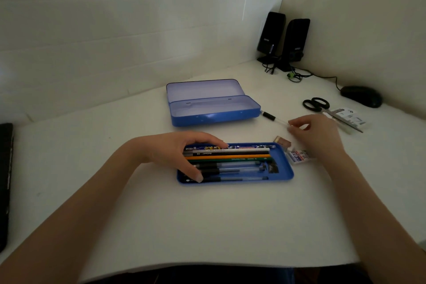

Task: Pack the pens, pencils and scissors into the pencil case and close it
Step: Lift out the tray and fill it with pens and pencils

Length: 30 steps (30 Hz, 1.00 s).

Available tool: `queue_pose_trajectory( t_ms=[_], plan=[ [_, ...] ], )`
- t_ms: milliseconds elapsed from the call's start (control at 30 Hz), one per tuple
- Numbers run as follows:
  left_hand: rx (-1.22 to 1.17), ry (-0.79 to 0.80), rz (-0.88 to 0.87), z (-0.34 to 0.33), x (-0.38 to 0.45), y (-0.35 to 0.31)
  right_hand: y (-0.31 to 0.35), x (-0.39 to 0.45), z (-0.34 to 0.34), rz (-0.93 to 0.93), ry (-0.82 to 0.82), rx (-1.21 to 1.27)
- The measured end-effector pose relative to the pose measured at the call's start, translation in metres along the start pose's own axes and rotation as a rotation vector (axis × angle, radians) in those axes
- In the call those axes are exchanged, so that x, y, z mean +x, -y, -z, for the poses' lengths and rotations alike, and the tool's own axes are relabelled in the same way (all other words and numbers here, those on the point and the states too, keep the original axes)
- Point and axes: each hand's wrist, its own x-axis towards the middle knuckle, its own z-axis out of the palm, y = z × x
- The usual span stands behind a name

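Nearest the person, a shallow blue inner tray (284, 168) lies on the white desk (207, 226), lined with pens and pencils (230, 159) lying side by side along its length. The left hand (182, 154) rests spread over their left ends, fingers loosely pressing them down rather than clenching any one. Just beside the tray's right end sit a small eraser (282, 142) and a lead refill box (299, 156). A little farther out, the right hand (315, 131) pinches the clear end of a loose pen (272, 117) between thumb and fingertips; the pen's black cap points toward the open blue pencil case (214, 108), which stands empty behind the tray, lid tipped back. To the far right the black-handled scissors (322, 107) lie untouched, partly across a packet (348, 117), with a mouse (360, 96) and two speakers (283, 39) beyond. The step in hand appears to be gathering the last loose pen. Next, that pen likely joins the row, which calls for lifting it clear and laying it parallel; scissors, tray and lid remain.
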Motion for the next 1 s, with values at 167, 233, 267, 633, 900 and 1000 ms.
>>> queue_pose_trajectory(
  t_ms=[167,233,267,633,900,1000],
  plan=[
    [-0.003,-0.010,0.015,0.000,0.000,0.001,-0.002,0.000,0.002,0.044,-0.070,0.048],
    [-0.030,-0.022,0.019,0.000,0.000,0.001,0.004,-0.005,0.010,0.086,-0.120,0.206],
    [-0.037,-0.029,0.019,0.000,0.000,0.001,0.009,-0.009,0.015,0.111,-0.122,0.299],
    [-0.038,-0.045,0.020,-0.001,-0.001,0.000,0.055,-0.058,0.013,0.655,0.660,0.359],
    [-0.088,-0.025,0.034,0.000,0.001,0.000,0.054,-0.061,0.010,0.656,0.733,0.256],
    [-0.109,-0.033,0.022,0.000,0.001,0.002,0.057,-0.065,0.005,0.684,0.738,0.267]
  ],
)
